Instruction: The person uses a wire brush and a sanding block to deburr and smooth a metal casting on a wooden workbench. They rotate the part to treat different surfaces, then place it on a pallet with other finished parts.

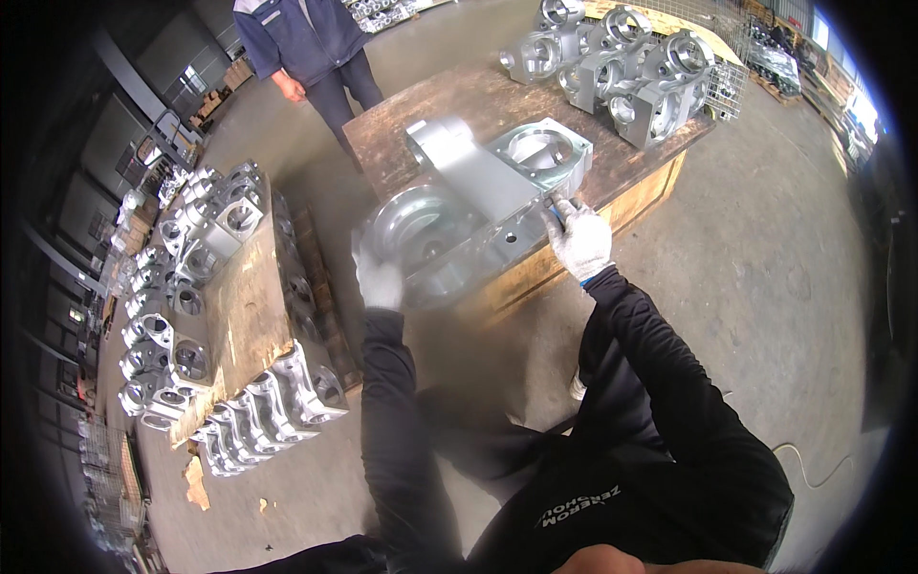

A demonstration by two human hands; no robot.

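A large silver metal casting (483,182) with wide round bores lies on a brown wooden table (402,107) in front of me. My left hand (381,275), in a white glove, is against the casting's rounded left end; haze blurs its fingers, so their grip does not show. Over the casting's near right corner, my white-gloved right hand (581,241) is closed around a slim blue and dark tool (555,208). The tool's tip is at the casting's edge, beside a square flange with a big bore. What kind of tool it is cannot be made out.
Several similar castings (612,72) stand at the table's far right. To my left, a pallet stack holds rows of castings (182,316) separated by a wooden board (251,311). Across the table stands a person in dark workwear (306,43). A thin hose (813,469) lies on the floor.
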